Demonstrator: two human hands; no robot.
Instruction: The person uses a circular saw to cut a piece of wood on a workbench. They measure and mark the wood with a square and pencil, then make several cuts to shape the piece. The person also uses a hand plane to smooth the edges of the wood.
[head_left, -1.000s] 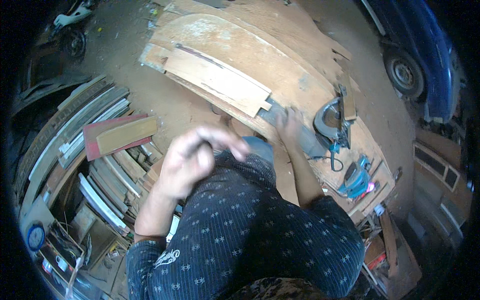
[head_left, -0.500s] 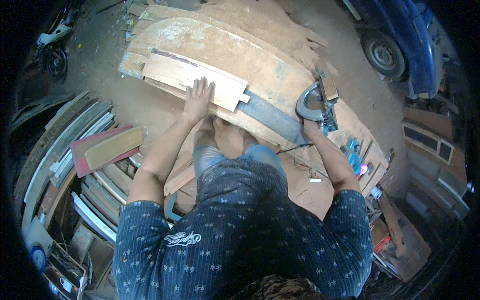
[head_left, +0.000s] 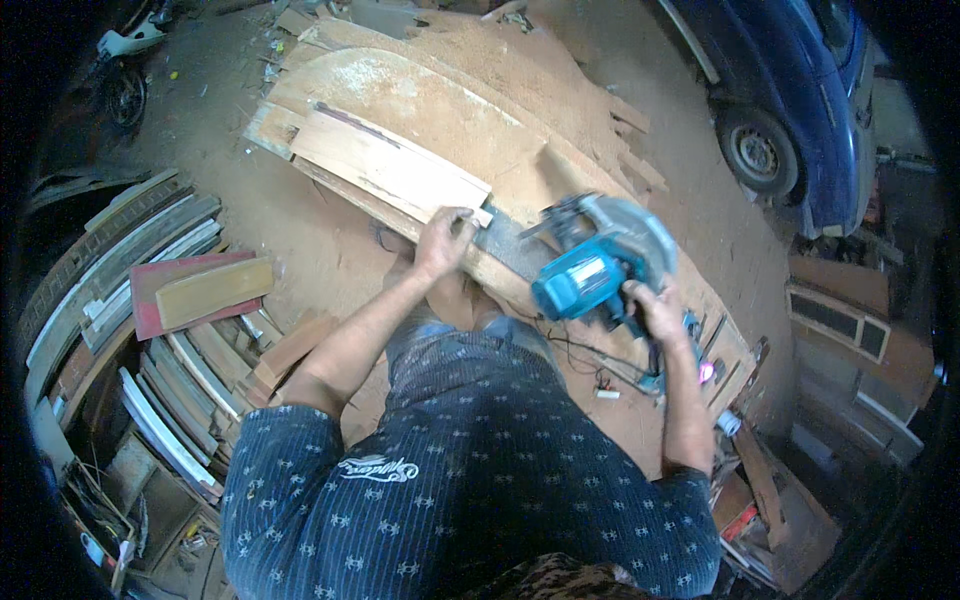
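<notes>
A pale wooden board (head_left: 375,165) lies along the near left part of the low wooden work surface (head_left: 450,100). At its right end, by a small projecting tongue, is my left hand (head_left: 447,243), fingers bent and closed around that corner; exactly what they pinch is hard to see. My right hand (head_left: 657,312) is wrapped round the rear handle of a teal circular saw (head_left: 590,280) with a grey blade guard. The saw is tilted above the right half of the surface, apart from the board. A dark grey strip (head_left: 510,250) shows between board and saw.
Another teal power tool (head_left: 690,325) rests at the right end of the surface, and a dark cord (head_left: 570,345) trails near my legs. Stacked wood strips (head_left: 150,290) and a red panel (head_left: 145,295) stand left. A blue vehicle (head_left: 780,100) is parked far right.
My right hand has lifted and turned the saw, bringing its motor side into view and nearer the board. My left hand has gone from flat on the board to its right end, fingers closing.
</notes>
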